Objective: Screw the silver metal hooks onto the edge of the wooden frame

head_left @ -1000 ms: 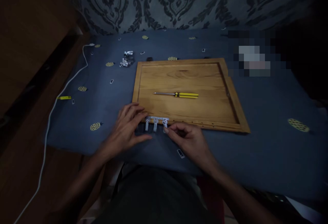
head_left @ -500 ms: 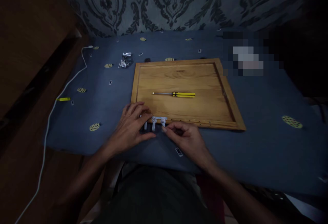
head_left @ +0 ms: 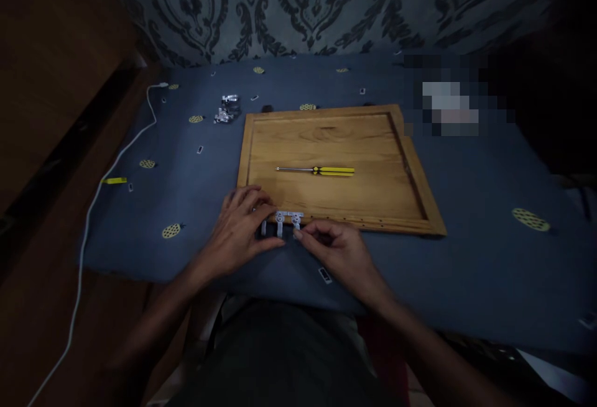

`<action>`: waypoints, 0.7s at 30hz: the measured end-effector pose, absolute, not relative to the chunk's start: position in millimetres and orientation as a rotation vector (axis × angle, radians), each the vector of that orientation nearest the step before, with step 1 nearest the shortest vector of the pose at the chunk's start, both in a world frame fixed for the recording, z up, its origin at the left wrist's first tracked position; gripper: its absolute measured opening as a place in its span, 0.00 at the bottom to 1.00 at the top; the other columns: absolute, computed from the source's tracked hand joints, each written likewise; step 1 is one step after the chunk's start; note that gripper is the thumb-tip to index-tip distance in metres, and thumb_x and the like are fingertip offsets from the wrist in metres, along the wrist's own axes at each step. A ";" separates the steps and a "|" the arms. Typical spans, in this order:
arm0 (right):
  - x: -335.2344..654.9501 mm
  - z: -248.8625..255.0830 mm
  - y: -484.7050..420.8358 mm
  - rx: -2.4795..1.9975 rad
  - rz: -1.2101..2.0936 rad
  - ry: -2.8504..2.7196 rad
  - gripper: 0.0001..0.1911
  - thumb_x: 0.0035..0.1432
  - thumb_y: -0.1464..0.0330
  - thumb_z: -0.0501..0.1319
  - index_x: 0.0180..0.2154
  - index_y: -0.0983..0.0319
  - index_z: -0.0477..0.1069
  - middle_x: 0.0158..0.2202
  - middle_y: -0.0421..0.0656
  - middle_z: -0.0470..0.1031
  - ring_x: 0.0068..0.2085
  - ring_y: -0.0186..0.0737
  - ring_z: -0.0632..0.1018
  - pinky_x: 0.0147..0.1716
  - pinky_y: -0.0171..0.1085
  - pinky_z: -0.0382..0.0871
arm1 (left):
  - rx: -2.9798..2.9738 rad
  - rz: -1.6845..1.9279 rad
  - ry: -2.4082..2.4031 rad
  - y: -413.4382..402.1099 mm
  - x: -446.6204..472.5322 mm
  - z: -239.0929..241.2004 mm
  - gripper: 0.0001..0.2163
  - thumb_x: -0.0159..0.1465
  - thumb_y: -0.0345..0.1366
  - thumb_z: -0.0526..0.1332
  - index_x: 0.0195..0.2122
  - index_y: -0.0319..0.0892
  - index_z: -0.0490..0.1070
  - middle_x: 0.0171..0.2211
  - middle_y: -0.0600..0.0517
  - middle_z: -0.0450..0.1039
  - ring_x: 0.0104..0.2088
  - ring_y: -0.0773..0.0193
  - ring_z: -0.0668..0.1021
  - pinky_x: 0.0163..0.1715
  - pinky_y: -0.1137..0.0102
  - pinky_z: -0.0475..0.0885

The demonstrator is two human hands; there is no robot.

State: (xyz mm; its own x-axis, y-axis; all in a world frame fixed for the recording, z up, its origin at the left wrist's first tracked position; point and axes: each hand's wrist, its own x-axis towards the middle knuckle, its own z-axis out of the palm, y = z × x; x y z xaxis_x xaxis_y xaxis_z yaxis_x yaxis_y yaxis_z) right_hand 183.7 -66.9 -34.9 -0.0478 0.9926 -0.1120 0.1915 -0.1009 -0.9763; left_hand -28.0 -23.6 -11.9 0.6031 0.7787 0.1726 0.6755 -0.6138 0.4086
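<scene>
A wooden panel [head_left: 321, 140] with a raised frame lies flat on the blue cloth, and a screwdriver [head_left: 333, 171] with a yellow and black handle rests on it. Several metal cabinet hinges [head_left: 280, 219] sit side by side on its near edge, their arms pointing toward me. My right hand [head_left: 338, 245] pinches the arm of the rightmost hinge [head_left: 295, 220] between thumb and fingertips. Over the left end of the row spreads my left hand [head_left: 242, 224], thumb apart from the fingers, partly covering the leftmost hinge.
More metal hinges [head_left: 227, 110] lie in a small pile beyond the panel's left corner. A white cable [head_left: 116, 149] runs down the left side, near a small yellow object [head_left: 114, 181]. Small holes dot the panel's near edge right of the hinges. Patterned fabric [head_left: 317, 3] stands behind.
The whole view has shifted very slightly. Both hands, the hinges and the screwdriver keep their places relative to the panel.
</scene>
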 end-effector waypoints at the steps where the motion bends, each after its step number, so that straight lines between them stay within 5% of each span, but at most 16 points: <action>1: 183.4 -35.6 -66.8 -1.400 1.240 -1.339 0.14 0.56 0.57 0.66 0.26 0.60 0.77 0.23 0.40 0.77 0.24 0.34 0.72 0.24 0.34 0.64 | 2.525 0.484 1.183 -23.4 -28.1 -11.9 0.21 0.64 0.53 0.69 0.51 0.45 0.75 0.54 0.45 0.73 0.63 0.46 0.68 0.62 0.49 0.66; 9: 183.2 -35.2 -65.6 -1.404 1.252 -1.316 0.15 0.54 0.56 0.66 0.25 0.60 0.77 0.23 0.40 0.76 0.24 0.34 0.71 0.24 0.33 0.62 | 2.555 0.485 1.197 -21.9 -27.3 -13.6 0.23 0.61 0.53 0.71 0.50 0.44 0.75 0.53 0.46 0.74 0.61 0.46 0.70 0.60 0.50 0.67; 15: 183.2 -34.2 -64.8 -1.413 1.253 -1.319 0.16 0.53 0.54 0.66 0.24 0.60 0.75 0.22 0.40 0.75 0.24 0.35 0.69 0.24 0.34 0.61 | 2.540 0.528 1.191 -20.6 -39.8 -13.9 0.33 0.59 0.58 0.70 0.60 0.45 0.70 0.58 0.43 0.72 0.62 0.45 0.69 0.62 0.48 0.66; 21: 182.8 -34.8 -64.3 -1.432 1.251 -1.326 0.16 0.52 0.55 0.65 0.24 0.60 0.75 0.22 0.40 0.73 0.23 0.34 0.68 0.23 0.34 0.58 | 2.530 0.471 1.248 -23.2 -49.3 -10.5 0.27 0.62 0.51 0.72 0.58 0.45 0.70 0.58 0.44 0.73 0.61 0.47 0.71 0.61 0.49 0.68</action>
State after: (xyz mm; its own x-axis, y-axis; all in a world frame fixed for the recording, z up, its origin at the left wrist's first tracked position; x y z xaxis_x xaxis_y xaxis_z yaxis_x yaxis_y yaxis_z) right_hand 182.8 -64.3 -34.8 -0.0387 0.9893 -0.1406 0.1977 -0.1303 -0.9716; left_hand -49.3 -23.2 -10.5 0.5734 0.8027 0.1641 0.7113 -0.5871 0.3865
